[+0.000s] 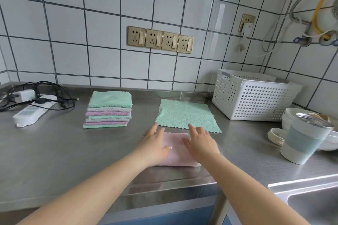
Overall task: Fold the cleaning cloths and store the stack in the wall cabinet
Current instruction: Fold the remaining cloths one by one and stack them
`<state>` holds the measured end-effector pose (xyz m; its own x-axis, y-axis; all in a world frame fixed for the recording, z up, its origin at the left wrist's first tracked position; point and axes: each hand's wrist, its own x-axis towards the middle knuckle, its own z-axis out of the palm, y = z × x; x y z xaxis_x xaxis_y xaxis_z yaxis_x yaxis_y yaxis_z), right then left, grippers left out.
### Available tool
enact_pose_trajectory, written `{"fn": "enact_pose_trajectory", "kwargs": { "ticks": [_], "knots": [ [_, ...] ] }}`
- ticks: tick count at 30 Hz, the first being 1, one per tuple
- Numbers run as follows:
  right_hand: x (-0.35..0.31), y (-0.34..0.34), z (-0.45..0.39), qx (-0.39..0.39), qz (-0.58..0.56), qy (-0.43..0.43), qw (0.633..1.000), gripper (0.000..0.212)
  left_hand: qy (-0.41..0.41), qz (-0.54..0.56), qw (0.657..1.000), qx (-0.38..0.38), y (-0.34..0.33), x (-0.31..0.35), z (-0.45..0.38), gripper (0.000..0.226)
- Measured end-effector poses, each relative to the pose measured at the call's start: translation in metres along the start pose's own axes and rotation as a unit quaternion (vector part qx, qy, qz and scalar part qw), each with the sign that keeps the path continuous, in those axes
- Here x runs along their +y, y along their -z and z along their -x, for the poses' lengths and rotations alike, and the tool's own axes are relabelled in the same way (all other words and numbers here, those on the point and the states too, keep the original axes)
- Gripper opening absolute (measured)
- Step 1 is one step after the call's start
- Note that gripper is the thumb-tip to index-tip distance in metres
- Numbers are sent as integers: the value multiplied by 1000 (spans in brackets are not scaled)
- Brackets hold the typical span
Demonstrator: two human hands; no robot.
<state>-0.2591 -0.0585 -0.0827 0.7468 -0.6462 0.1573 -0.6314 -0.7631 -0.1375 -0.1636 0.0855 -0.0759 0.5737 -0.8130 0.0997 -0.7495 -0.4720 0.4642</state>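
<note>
On steel counter (pixel 54 151), flat hands (pixel 155 144) pressing folded fuzzy pink cloth (pixel 175 157)

Steel surface (pixel 54 151) carries a folded pink cloth (pixel 176 153) near its front edge. Left hand (pixel 155 144) and right hand (pixel 201 144) both lie flat on this cloth, palms down, fingers (pixel 192 128) spread and extended toward the wall. Just beyond the fingertips lies a green cloth (pixel 184 115), spread flat and unfolded. To its left stands a stack of folded cloths (pixel 108 110), green, grey and pink layers, green on top. A white perforated basket (pixel 254 97) stands at the right, against the tiled wall. A power strip (pixel 31 109) with tangled black cables lies far left. Bowls and a lidded cup (pixel 305 142) stand beside the sink (pixel 311 201).
</note>
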Motion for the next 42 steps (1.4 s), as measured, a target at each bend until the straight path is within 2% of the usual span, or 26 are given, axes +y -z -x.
{"fn": "enact_pose_trajectory", "kwargs": {
  "ticks": [3, 6, 10, 15, 20, 22, 23, 25, 28, 30, 32, 34, 36, 39, 42],
  "knots": [
    [-17, -5, -3, -13, 1, 74, 997, 53, -40, -93, 995, 16, -12, 5, -16, 55],
    [-28, -22, -1, -30, -12, 122, 992, 48, -34, -142, 989, 2, -26, 3, -27, 51],
    [-21, -40, -1, -71, -48, 96, 992, 46, 3, -113, 993, -39, -41, -14, -28, 50],
    [-11, -38, -5, -109, -9, 57, 992, 59, 42, -130, 989, -52, -39, -22, -30, 58],
    [-10, -37, -5, -119, 5, 31, 992, 67, 103, -126, 985, -48, -30, -33, -31, 72],
    [-9, -38, -5, -118, 7, 32, 992, 68, 103, -129, 986, -32, -26, -36, -28, 76],
    [-9, -37, -5, -116, 7, 33, 993, 68, 94, -110, 989, -25, -23, -36, -28, 76],
    [-9, -36, -4, -115, 6, 34, 993, 67, 78, 31, 996, -23, -18, -35, -29, 72],
    [-9, -36, -2, -114, -2, 35, 993, 67, 66, 288, 955, 6, -9, -26, -32, 60],
    [-9, -36, 0, -110, -5, 38, 993, 66, 73, 364, 927, 44, -5, -23, -32, 60],
    [-9, -36, 1, -107, -5, 41, 993, 66, 80, 366, 927, 34, -4, -27, -33, 66],
    [-9, -36, 0, -107, -5, 42, 993, 66, 93, 342, 935, -17, -5, -31, -31, 76],
    [-9, -36, 0, -105, -3, 43, 993, 66, 111, 338, 933, -53, -6, -33, -28, 74],
    [-9, -37, 0, -96, -1, 42, 995, 65, 91, 301, 948, -43, -10, -35, -28, 55],
    [-8, -36, 1, -80, -20, 40, 996, 65, 54, 270, 961, -12, -12, -31, -25, 52]
  ]
}}
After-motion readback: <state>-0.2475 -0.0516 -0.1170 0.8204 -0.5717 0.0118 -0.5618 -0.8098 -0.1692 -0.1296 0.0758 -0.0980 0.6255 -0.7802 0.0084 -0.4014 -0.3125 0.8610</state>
